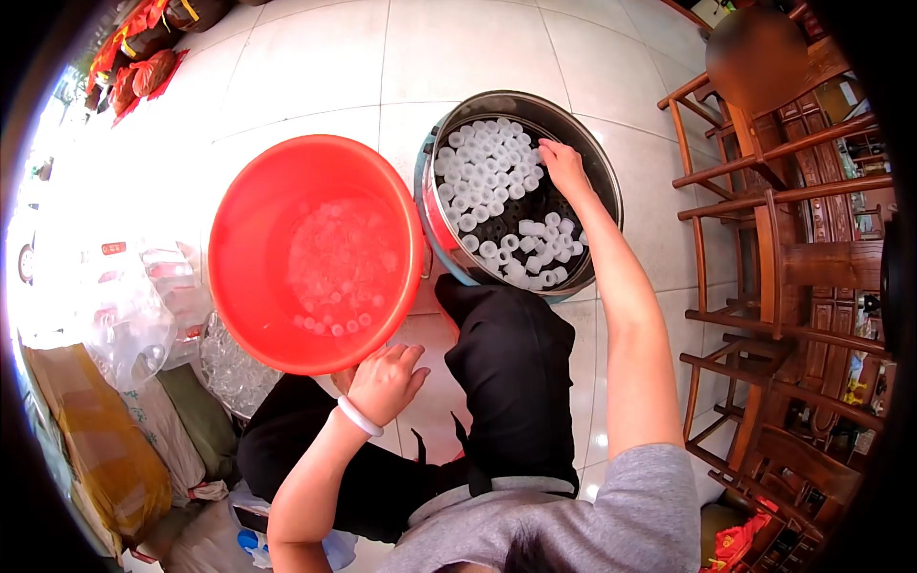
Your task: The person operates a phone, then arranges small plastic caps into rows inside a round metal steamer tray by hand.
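My right hand [565, 168] reaches over the round metal pan [604, 162] with a dark, perforated-looking bottom. Its fingers are closed together beside the white ring-shaped plastic caps [487, 172]; what they hold, if anything, is hidden. The caps lie in two groups, a large one at the upper left of the pan and a smaller one at its lower right. My left hand [386, 384], with a white bangle on the wrist, is just below the rim of the red basin [244, 239], fingers apart and holding nothing. Several translucent caps [339, 320] lie at the bottom of the basin.
A large metal bowl of clear plastic pieces [234, 368] stands left of my legs. Plastic bags [134, 320] and a taped brown package [100, 425] sit at the far left. Wooden chairs [755, 248] line the right. Dark jars with red wrapping [153, 38] are at the top left.
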The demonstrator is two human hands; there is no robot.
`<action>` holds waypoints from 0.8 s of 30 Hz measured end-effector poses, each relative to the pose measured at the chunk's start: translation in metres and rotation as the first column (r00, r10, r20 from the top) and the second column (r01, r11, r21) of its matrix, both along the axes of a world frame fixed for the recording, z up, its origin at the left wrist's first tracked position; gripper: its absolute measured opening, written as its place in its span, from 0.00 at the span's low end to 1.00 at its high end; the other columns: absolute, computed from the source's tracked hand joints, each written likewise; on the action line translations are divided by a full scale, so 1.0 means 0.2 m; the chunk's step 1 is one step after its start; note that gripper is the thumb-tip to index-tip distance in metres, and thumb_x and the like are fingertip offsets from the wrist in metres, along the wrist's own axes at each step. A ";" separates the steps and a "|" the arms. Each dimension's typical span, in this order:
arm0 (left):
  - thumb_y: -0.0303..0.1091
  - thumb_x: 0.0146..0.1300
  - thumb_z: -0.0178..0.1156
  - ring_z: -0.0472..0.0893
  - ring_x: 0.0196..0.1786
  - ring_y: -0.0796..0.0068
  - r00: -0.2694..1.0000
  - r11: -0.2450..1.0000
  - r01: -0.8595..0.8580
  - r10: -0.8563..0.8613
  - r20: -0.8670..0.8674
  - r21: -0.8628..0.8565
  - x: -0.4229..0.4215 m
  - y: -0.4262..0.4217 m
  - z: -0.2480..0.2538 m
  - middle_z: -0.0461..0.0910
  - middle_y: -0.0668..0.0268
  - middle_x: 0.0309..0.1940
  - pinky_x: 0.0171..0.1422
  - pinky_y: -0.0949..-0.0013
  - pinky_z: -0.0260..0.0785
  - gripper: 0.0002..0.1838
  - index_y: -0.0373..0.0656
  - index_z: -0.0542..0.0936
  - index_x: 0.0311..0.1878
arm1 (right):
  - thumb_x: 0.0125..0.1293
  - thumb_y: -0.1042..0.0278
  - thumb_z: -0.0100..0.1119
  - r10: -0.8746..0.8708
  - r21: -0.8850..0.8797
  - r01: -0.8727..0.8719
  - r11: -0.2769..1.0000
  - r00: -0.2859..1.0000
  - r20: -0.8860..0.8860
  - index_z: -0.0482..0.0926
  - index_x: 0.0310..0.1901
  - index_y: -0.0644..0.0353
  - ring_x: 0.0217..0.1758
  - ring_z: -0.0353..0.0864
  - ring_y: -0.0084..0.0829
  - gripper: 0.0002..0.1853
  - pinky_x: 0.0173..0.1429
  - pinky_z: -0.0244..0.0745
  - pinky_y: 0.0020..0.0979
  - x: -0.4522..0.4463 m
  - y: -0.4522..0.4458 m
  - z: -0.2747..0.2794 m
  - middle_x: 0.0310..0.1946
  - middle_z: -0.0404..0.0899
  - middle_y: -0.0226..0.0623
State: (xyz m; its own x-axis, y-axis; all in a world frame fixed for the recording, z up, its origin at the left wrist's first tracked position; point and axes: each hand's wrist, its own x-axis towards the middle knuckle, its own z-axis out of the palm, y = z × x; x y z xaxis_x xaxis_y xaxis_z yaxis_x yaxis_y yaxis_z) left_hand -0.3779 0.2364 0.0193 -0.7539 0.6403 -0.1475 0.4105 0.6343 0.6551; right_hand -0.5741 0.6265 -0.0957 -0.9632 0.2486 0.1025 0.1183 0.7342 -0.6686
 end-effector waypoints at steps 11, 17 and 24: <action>0.34 0.54 0.60 0.76 0.33 0.55 1.000 1.000 0.011 -0.011 -0.005 -0.010 0.00 0.01 0.00 0.75 0.56 0.28 0.38 0.59 0.69 0.14 0.37 0.76 0.42 | 0.47 0.61 0.67 0.204 0.090 -0.287 0.954 0.837 0.508 0.78 0.31 0.64 0.29 0.78 0.27 0.15 0.35 0.72 0.29 0.29 0.05 0.32 0.25 0.79 0.37; 0.34 0.54 0.59 0.76 0.33 0.54 1.000 1.000 0.021 -0.021 -0.020 -0.006 0.01 0.01 -0.01 0.75 0.56 0.28 0.38 0.59 0.69 0.14 0.38 0.76 0.42 | 0.49 0.66 0.63 0.185 0.122 -0.262 0.957 0.880 0.438 0.77 0.30 0.66 0.30 0.80 0.33 0.11 0.37 0.73 0.32 0.39 -0.06 0.25 0.25 0.80 0.40; 0.34 0.54 0.59 0.76 0.34 0.53 1.000 1.000 0.005 -0.005 0.026 -0.017 0.01 0.01 -0.01 0.76 0.55 0.30 0.40 0.59 0.69 0.14 0.36 0.75 0.42 | 0.48 0.69 0.64 0.148 0.040 -0.163 0.986 0.956 0.253 0.77 0.30 0.68 0.34 0.81 0.39 0.11 0.39 0.74 0.35 0.34 -0.17 0.31 0.27 0.80 0.45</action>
State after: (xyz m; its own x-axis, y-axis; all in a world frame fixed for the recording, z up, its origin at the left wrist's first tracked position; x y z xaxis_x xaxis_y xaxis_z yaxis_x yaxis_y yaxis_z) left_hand -0.3766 0.2384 0.0173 -0.7464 0.6413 -0.1778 0.3967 0.6432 0.6549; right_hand -0.5064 0.5923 -0.0338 -0.9864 0.0943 -0.1348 0.1562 0.7943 -0.5871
